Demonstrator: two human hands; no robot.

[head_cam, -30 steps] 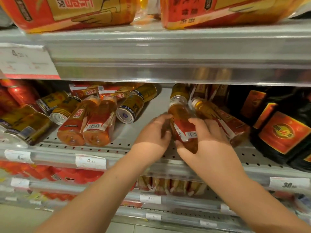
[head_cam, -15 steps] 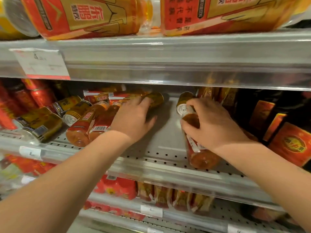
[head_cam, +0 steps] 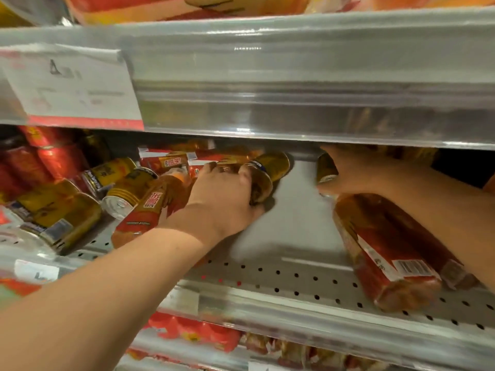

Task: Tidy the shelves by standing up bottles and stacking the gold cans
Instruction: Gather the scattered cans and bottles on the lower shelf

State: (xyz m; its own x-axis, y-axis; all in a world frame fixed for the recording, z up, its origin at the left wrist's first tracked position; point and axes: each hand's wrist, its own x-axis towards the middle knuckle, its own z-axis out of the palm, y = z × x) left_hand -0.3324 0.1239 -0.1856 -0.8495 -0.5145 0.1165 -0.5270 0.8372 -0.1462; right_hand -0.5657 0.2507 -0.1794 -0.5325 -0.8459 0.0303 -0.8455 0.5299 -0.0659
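My left hand [head_cam: 225, 199] is closed around a gold can [head_cam: 267, 172] that lies on its side in the middle of the perforated metal shelf [head_cam: 294, 279]. My right hand [head_cam: 356, 172] reaches deeper under the upper shelf and grips another gold can [head_cam: 325, 167] at the back. An amber bottle with a red label [head_cam: 385, 250] lies on its side at the right, below my right forearm. Several more gold cans [head_cam: 53, 212] and fallen amber bottles [head_cam: 150, 207] lie in a heap at the left.
The upper shelf's front rail [head_cam: 294, 84] hangs low over the hands, with a white price tag [head_cam: 72, 84] at its left. Red cans [head_cam: 32, 162] stand at the far left rear. Red packs [head_cam: 192, 333] fill the shelf below.
The view has drawn closer to the shelf. My left hand has closed round the lying gold can. My right hand has left the amber bottle and moved back onto the rear gold can.
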